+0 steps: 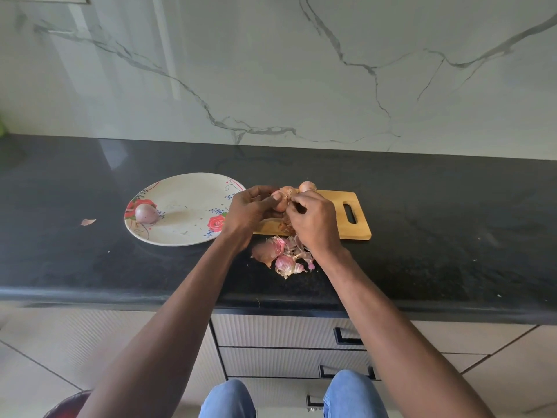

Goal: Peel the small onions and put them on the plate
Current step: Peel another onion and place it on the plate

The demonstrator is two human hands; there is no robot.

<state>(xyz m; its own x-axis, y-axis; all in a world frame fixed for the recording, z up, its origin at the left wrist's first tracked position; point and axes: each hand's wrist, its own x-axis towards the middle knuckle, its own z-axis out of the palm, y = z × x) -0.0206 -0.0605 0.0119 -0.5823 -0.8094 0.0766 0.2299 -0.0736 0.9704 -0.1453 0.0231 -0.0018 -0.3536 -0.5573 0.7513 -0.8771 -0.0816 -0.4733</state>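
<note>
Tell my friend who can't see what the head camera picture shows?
Two hands peel a small onion over a wooden cutting board: the left hand holds it, the right hand pinches its skin. One peeled onion sits on a flowered plate.

Black counter (422, 236) with plate (180, 233), cutting board (331, 227), onion skins (283, 257).

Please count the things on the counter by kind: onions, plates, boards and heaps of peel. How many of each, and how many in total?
Onions: 4, one peeled onion on the plate, one onion in the hands, two unpeeled onions on the board
Plate: 1
Cutting board: 1
Heap of peels: 1
Stray peel: 1
Total: 8
</note>
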